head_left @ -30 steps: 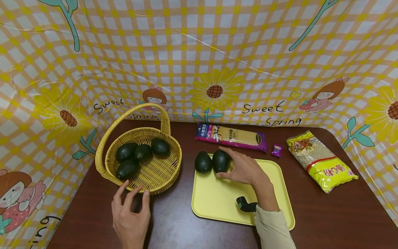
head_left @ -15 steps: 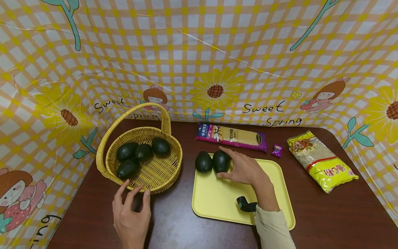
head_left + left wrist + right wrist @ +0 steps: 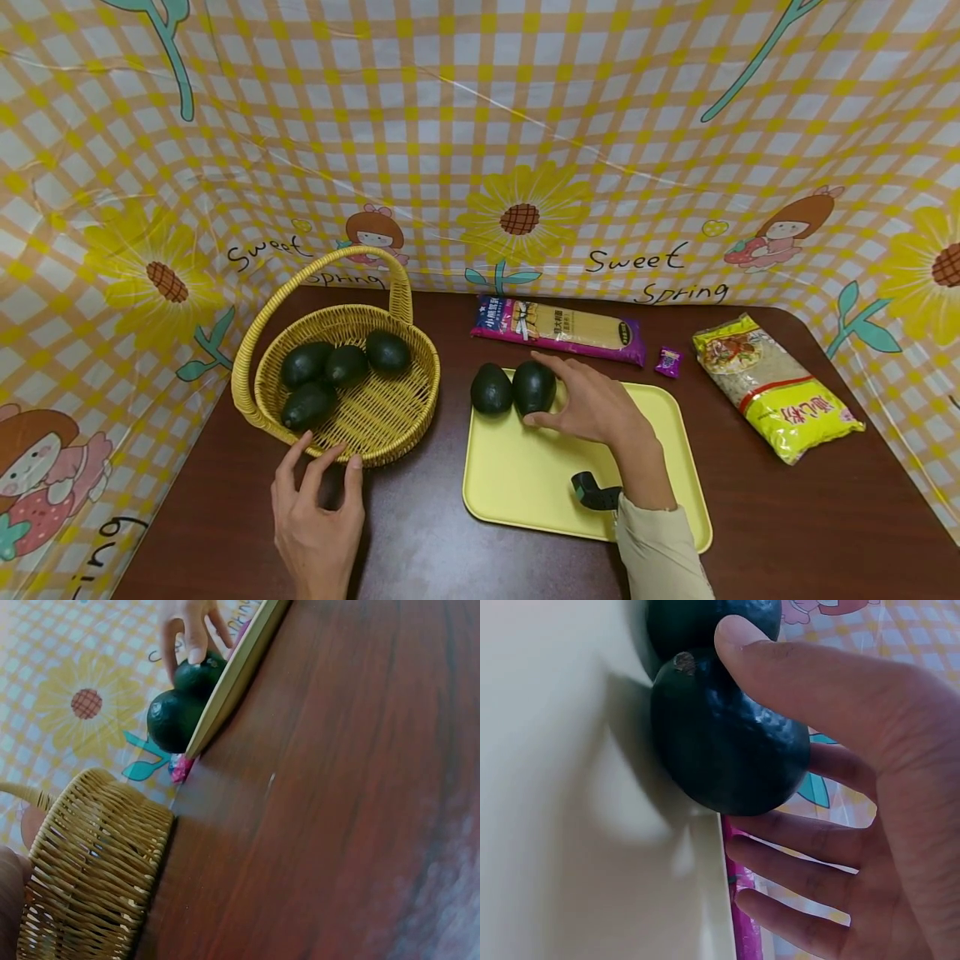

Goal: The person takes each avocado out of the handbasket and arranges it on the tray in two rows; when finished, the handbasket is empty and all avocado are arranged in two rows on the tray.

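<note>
In the head view my right hand [image 3: 596,408] holds a dark green avocado [image 3: 534,390], thumb on the near end and fingers at the far end. It rests on a yellow tray [image 3: 525,492] against a second avocado [image 3: 491,390]. The right wrist view shows the thumb [image 3: 772,667] across the held avocado [image 3: 727,742], with several fingers spread behind. My left hand [image 3: 318,521] lies at the near rim of a yellow wicker basket [image 3: 433,375], fingers loosely bent, fingertips at the rim. Several avocados [image 3: 307,406] lie in the basket's left and back part.
Behind the tray lies a purple pack of noodles [image 3: 562,332], with a tiny purple packet [image 3: 668,362] beside it. A yellow bag of pasta [image 3: 780,392] lies at the right. The basket's tall handle [image 3: 285,287] arches up on the left. Checked cloth [image 3: 517,108] walls the brown table [image 3: 420,533].
</note>
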{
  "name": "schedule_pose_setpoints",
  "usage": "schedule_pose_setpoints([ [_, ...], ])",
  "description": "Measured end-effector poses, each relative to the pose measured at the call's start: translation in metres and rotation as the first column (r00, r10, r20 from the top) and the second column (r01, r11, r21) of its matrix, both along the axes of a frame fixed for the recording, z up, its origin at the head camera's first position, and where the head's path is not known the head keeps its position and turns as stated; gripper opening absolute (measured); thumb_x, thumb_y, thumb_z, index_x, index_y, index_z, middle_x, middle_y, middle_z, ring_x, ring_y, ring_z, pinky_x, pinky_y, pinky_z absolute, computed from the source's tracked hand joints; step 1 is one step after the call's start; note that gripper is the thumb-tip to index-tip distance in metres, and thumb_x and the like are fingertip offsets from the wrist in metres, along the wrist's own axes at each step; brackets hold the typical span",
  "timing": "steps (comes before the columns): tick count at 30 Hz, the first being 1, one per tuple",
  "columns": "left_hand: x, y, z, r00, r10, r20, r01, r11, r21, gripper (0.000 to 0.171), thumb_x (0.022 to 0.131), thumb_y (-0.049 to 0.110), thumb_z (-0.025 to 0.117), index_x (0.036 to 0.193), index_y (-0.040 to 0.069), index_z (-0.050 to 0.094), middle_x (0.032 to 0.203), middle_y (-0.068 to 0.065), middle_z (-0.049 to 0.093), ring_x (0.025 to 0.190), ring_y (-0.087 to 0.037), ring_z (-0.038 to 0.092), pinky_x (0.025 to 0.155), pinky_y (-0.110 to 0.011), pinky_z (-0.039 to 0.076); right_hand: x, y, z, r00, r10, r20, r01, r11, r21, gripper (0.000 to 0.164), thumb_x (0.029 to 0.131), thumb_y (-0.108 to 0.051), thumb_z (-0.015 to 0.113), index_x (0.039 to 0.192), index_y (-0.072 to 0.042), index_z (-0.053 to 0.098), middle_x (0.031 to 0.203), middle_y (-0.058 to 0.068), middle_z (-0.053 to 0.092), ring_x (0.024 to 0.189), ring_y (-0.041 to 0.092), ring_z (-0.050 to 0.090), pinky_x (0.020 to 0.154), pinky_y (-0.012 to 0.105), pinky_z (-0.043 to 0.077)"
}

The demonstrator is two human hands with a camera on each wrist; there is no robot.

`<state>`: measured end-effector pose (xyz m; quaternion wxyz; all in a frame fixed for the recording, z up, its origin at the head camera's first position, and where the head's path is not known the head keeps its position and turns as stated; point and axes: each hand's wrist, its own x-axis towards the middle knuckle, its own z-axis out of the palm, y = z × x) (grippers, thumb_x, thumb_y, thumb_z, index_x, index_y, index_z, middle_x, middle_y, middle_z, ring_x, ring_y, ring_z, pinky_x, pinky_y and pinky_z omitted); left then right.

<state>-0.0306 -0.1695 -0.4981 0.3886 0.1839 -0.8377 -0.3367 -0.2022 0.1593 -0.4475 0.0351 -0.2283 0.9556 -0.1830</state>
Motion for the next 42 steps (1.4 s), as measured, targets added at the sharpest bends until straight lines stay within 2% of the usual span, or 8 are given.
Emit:
schedule_pose_setpoints([
  [6, 0.000, 0.000, 0.000, 1.000, 0.003, 0.007, -0.003, 1.000, 0.004, 0.022, 0.091, 0.021, 0.090, 0.110, 0.012, 0.083, 0.144, -0.013, 0.064, 0.124, -0.045, 0.060, 0.084, -0.068, 0.050, 0.003, -0.002, 0.006, 0.999, -0.002, -0.036, 0.002, 1.000, 0.007, 0.094, 0.083, -0.059, 0.089, 0.161, -0.019, 0.052, 0.144, 0.023, 0.063, 0.126, 0.044, 0.064, 0.083, 0.062, 0.058],
  [12, 0.000, 0.001, 0.000, 1.000, 0.003, 0.014, -0.003, 1.000, 0.004, 0.022, 0.091, 0.021, 0.090, 0.110, 0.012, 0.083, 0.144, -0.013, 0.065, 0.123, -0.045, 0.061, 0.081, -0.068, 0.050, 0.007, -0.011, 0.021, 0.997, 0.007, -0.077, -0.009, 1.000, -0.017, 0.088, 0.085, -0.055, 0.089, 0.159, -0.021, 0.055, 0.146, 0.019, 0.062, 0.129, 0.040, 0.062, 0.084, 0.061, 0.058],
  [17, -0.001, 0.001, 0.000, 1.000, 0.003, 0.017, -0.003, 1.000, 0.003, 0.023, 0.090, 0.020, 0.090, 0.110, 0.012, 0.083, 0.144, -0.013, 0.064, 0.124, -0.045, 0.060, 0.082, -0.069, 0.050, 0.009, -0.027, 0.031, 0.996, 0.038, -0.083, -0.042, 0.998, -0.051, 0.084, 0.088, -0.054, 0.087, 0.159, -0.022, 0.056, 0.148, 0.017, 0.061, 0.130, 0.038, 0.063, 0.084, 0.059, 0.059],
  [25, -0.001, 0.001, 0.000, 1.000, 0.004, 0.013, -0.004, 1.000, 0.006, 0.022, 0.090, 0.019, 0.090, 0.110, 0.012, 0.083, 0.144, -0.014, 0.064, 0.124, -0.045, 0.060, 0.083, -0.068, 0.050, 0.011, -0.053, 0.036, 0.986, 0.117, -0.120, -0.126, 0.989, -0.071, 0.077, 0.092, -0.052, 0.084, 0.157, -0.023, 0.057, 0.150, 0.017, 0.060, 0.135, 0.038, 0.061, 0.087, 0.057, 0.059],
  [32, -0.001, 0.000, 0.000, 1.000, 0.003, 0.012, -0.003, 1.000, 0.003, 0.022, 0.091, 0.020, 0.090, 0.110, 0.011, 0.083, 0.144, -0.014, 0.064, 0.124, -0.045, 0.060, 0.083, -0.068, 0.050, 0.011, -0.081, 0.039, 0.967, 0.208, -0.147, -0.223, 0.970, -0.092, 0.069, 0.096, -0.045, 0.082, 0.156, -0.021, 0.058, 0.146, 0.012, 0.063, 0.124, 0.031, 0.068, 0.088, 0.052, 0.060],
  [37, -0.001, 0.000, -0.001, 1.000, 0.004, 0.012, -0.004, 1.000, 0.005, 0.023, 0.090, 0.019, 0.090, 0.110, 0.011, 0.083, 0.144, -0.014, 0.064, 0.124, -0.045, 0.060, 0.084, -0.069, 0.050, 0.009, -0.103, 0.040, 0.947, 0.304, -0.101, -0.317, 0.936, -0.156, 0.063, 0.102, -0.038, 0.077, 0.157, -0.016, 0.057, 0.145, 0.010, 0.062, 0.127, 0.027, 0.066, 0.096, 0.049, 0.059],
  [42, -0.001, 0.000, -0.001, 1.000, -0.002, 0.010, 0.002, 1.000, 0.001, 0.023, 0.090, 0.019, 0.090, 0.110, 0.011, 0.083, 0.144, -0.015, 0.064, 0.123, -0.047, 0.061, 0.084, -0.069, 0.050, 0.004, -0.122, 0.041, 0.919, 0.375, -0.120, -0.390, 0.909, -0.148, 0.059, 0.103, -0.033, 0.077, 0.155, -0.014, 0.059, 0.141, 0.009, 0.064, 0.121, 0.022, 0.066, 0.095, 0.042, 0.059],
])
